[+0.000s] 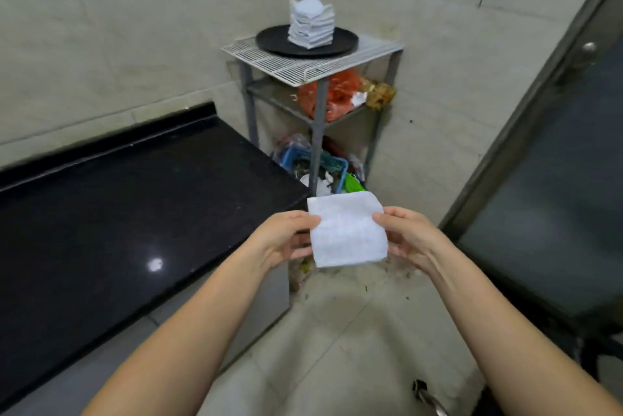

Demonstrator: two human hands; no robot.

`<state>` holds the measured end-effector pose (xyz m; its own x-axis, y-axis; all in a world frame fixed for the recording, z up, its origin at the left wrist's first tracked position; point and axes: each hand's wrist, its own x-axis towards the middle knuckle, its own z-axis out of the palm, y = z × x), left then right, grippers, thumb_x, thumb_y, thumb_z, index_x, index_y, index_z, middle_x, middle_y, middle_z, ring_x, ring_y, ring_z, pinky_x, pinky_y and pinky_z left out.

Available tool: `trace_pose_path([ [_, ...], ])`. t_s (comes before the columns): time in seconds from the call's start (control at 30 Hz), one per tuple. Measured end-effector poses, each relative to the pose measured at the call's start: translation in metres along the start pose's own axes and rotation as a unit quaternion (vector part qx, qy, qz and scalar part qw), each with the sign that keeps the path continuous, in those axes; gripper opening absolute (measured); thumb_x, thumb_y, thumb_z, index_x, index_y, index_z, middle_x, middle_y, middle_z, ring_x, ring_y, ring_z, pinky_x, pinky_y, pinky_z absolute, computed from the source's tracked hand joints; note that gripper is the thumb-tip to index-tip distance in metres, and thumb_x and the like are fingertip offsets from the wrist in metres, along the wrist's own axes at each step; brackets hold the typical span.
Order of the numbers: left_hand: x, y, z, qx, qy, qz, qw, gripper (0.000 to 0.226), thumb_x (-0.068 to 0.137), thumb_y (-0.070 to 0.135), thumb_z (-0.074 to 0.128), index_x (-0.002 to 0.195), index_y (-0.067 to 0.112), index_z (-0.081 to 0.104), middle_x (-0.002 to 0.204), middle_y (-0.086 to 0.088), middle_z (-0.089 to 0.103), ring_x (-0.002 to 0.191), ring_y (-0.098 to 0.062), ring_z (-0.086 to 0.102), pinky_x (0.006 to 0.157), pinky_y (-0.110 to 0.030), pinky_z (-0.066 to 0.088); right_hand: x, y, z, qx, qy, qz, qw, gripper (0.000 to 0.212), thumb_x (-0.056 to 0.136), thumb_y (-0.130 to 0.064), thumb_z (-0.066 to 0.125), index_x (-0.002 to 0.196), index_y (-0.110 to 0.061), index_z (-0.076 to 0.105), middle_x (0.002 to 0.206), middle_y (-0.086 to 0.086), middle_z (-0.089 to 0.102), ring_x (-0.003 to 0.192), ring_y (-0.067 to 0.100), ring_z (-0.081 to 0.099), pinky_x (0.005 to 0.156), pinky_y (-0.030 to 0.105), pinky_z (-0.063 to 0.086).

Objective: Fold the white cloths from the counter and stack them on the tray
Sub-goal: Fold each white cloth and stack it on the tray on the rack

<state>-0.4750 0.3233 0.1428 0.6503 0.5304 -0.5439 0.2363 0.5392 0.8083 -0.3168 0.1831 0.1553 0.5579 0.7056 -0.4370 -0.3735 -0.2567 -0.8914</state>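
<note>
A white cloth [347,230], folded to a rough square, hangs in the air past the end of the black counter [128,210]. My left hand [286,235] pinches its left edge and my right hand [406,233] pinches its right edge, thumbs on top. Farther off, a round black tray [269,41] sits on a white wire shelf top [303,62]. On the tray stands a tall stack of several folded white cloths [312,23], slightly twisted.
The metal rack [318,132] holds orange and brown bags on its middle shelf and a blue basket with clutter at the bottom. A dark glass door [556,179] stands at the right. Tiled walls surround the corner; a metal object [431,398] lies on the floor.
</note>
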Motion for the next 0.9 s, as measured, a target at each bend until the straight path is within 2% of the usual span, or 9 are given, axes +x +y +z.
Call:
trace_pose_path([
  [0.07,0.031,0.019,0.018,0.003,-0.007,0.000,1.000,0.019,0.089,0.008,0.061,0.073,0.017,0.057,0.069,0.003,0.068,0.070,-0.012,0.061,0.065,-0.029,0.054,0.028,-0.017,-0.018,0.001,0.003,0.001,1.000,0.005,0.091,-0.007,0.058,0.090,-0.010,0.062,0.079,0.003,0.067,0.067,0.012,0.064,0.052,0.019,0.056],
  [0.2,0.097,0.059,0.035,-0.002,-0.005,0.013,1.000,0.017,0.088,0.008,0.062,0.076,0.018,0.056,0.083,-0.001,0.065,0.078,-0.016,0.061,0.081,-0.035,0.051,0.098,-0.050,-0.038,0.010,-0.002,-0.006,1.000,0.008,0.090,-0.007,0.059,0.084,-0.011,0.062,0.070,0.002,0.069,0.060,0.011,0.066,0.052,0.022,0.056],
  [0.33,0.170,0.114,0.037,0.003,0.024,0.048,0.999,0.012,0.087,0.008,0.064,0.079,0.017,0.058,0.084,-0.002,0.065,0.080,-0.016,0.061,0.076,-0.034,0.053,0.184,-0.095,-0.038,-0.001,-0.018,-0.027,0.999,0.008,0.089,-0.009,0.061,0.083,-0.013,0.062,0.072,0.001,0.069,0.064,0.012,0.063,0.059,0.022,0.057],
  [0.43,0.221,0.173,0.035,0.018,0.026,0.080,0.996,0.014,0.088,0.011,0.063,0.076,0.017,0.058,0.080,-0.001,0.065,0.075,-0.014,0.061,0.072,-0.032,0.053,0.247,-0.147,-0.029,-0.003,-0.027,-0.048,0.998,0.011,0.089,-0.006,0.060,0.080,-0.012,0.061,0.066,-0.001,0.069,0.055,0.009,0.066,0.052,0.021,0.056],
  [0.57,0.266,0.260,0.036,0.035,0.036,0.132,0.990,0.012,0.090,0.010,0.060,0.078,0.013,0.060,0.072,-0.003,0.064,0.056,-0.011,0.060,0.048,-0.023,0.050,0.324,-0.226,-0.010,-0.037,-0.034,-0.095,0.994,0.014,0.088,-0.010,0.063,0.075,-0.017,0.061,0.075,-0.002,0.068,0.062,0.008,0.064,0.060,0.024,0.054],
  [0.67,0.291,0.315,0.034,0.036,0.067,0.184,0.980,0.012,0.090,0.009,0.059,0.079,0.012,0.062,0.074,-0.004,0.064,0.062,-0.012,0.058,0.055,-0.025,0.049,0.371,-0.282,0.007,-0.068,-0.040,-0.136,0.988,0.012,0.087,-0.015,0.065,0.076,-0.017,0.063,0.066,-0.001,0.065,0.057,0.016,0.055,0.047,0.022,0.044],
  [0.77,0.318,0.368,0.027,0.028,0.090,0.221,0.971,0.007,0.091,0.012,0.059,0.084,0.012,0.061,0.074,-0.002,0.063,0.061,-0.011,0.058,0.050,-0.021,0.051,0.419,-0.335,0.025,-0.086,-0.083,-0.179,0.977,0.007,0.089,-0.010,0.063,0.082,-0.013,0.062,0.062,0.000,0.063,0.041,0.006,0.054,0.033,0.017,0.037],
  [0.83,0.339,0.402,0.022,0.021,0.118,0.242,0.963,0.007,0.091,0.014,0.059,0.085,0.012,0.061,0.073,-0.002,0.065,0.060,-0.011,0.060,0.051,-0.021,0.051,0.454,-0.370,0.041,-0.093,-0.117,-0.200,0.968,0.012,0.090,-0.008,0.060,0.080,-0.013,0.058,0.063,0.001,0.063,0.039,0.002,0.055,0.034,0.015,0.041],
  [0.9,0.361,0.435,0.020,0.019,0.159,0.264,0.951,0.010,0.092,0.016,0.057,0.082,0.015,0.059,0.070,0.001,0.062,0.059,-0.010,0.060,0.054,-0.021,0.052,0.491,-0.404,0.057,-0.105,-0.132,-0.210,0.963,0.014,0.089,-0.009,0.062,0.079,-0.017,0.057,0.070,-0.001,0.066,0.049,0.001,0.062,0.045,0.016,0.052],
])
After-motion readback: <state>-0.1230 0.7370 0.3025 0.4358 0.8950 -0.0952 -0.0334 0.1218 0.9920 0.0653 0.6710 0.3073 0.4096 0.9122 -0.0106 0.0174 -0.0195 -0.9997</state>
